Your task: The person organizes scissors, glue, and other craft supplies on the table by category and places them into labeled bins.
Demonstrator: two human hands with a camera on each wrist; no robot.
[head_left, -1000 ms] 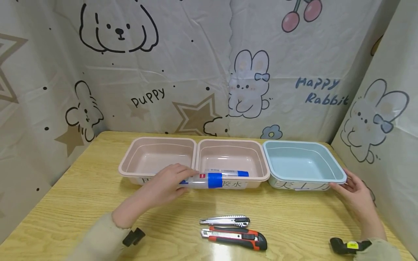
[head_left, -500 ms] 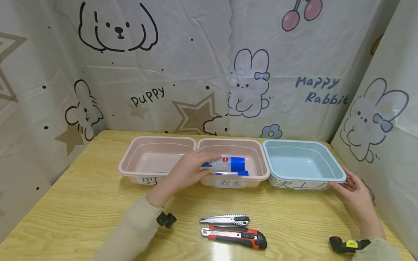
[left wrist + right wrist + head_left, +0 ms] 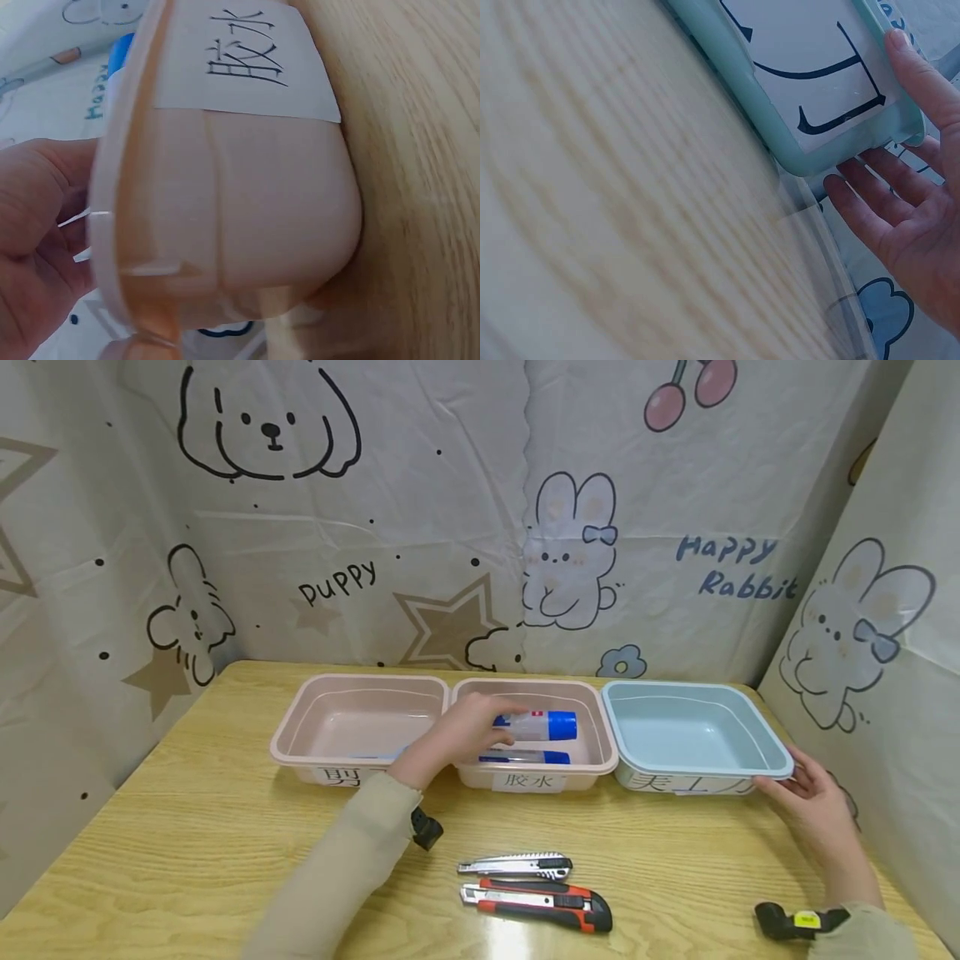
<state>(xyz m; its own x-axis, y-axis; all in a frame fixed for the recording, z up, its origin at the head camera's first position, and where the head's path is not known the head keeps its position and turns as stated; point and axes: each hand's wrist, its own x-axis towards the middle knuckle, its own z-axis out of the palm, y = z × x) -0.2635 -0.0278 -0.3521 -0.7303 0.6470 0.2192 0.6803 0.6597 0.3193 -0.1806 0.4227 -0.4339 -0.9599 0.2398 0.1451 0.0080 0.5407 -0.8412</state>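
Over the middle pink bin (image 3: 611, 760), my left hand (image 3: 457, 731) pinches a clear glue bottle (image 3: 534, 725) with a blue cap between thumb and index finger. The bottle lies sideways, cap to the right. A slimmer clear glue tube (image 3: 525, 757) with a blue cap lies in the same bin, near its front wall. In the left wrist view the bin's wall hides the fingertips, and the bottle's blue cap (image 3: 121, 54) shows past the rim. My right hand (image 3: 813, 802) holds the front right corner of the blue bin (image 3: 697, 739), thumb on the rim (image 3: 922, 124) and fingers along the side.
Left of the middle bin stands another pink bin (image 3: 337, 727), with something blue low at its front. All three bins carry paper labels with black writing. Nearer on the wooden table (image 3: 187, 852) lie a silver utility knife (image 3: 517, 865) and a red-and-black utility knife (image 3: 536, 904). A printed cloth hangs behind.
My left hand has carried the glue bottle rightward and back, from in front of the pink bins into the middle one. My right hand stays at the blue bin's corner.
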